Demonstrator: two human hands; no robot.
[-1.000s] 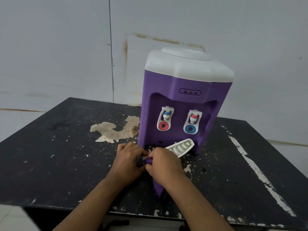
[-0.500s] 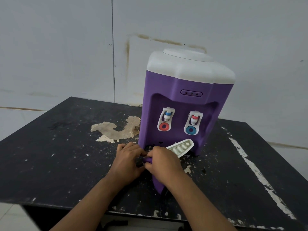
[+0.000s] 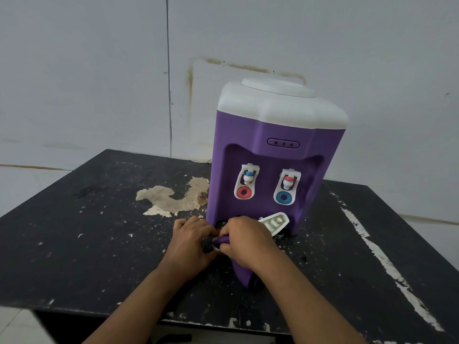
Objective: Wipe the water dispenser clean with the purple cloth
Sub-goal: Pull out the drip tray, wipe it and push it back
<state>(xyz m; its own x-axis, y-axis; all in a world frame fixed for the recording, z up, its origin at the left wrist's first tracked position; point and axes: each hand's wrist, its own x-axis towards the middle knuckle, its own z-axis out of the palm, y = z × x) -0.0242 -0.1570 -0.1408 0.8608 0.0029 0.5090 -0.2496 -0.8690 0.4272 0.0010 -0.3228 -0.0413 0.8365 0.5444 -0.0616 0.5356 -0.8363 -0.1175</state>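
Note:
A purple water dispenser (image 3: pixel 273 150) with a white top stands on a black table (image 3: pixel 74 244). Two white taps sit in its front recess. Its white drip tray (image 3: pixel 275 222) lies tilted at its foot. My right hand (image 3: pixel 246 240) is closed on the purple cloth (image 3: pixel 242 274), which hangs down below the hand onto the table. My left hand (image 3: pixel 190 242) sits right beside it, fingers curled on a small dark part at the dispenser's base; what that part is stays unclear. Both hands touch in front of the dispenser.
The table top is worn, with a large pale patch (image 3: pixel 173 197) left of the dispenser and a white streak (image 3: pixel 387 264) along the right side. A grey wall stands close behind. The table's front edge lies just under my forearms.
Both hands stay together at the dispenser's base with little shift. The view has tilted slightly, so the dispenser sits a bit lower in the frame.

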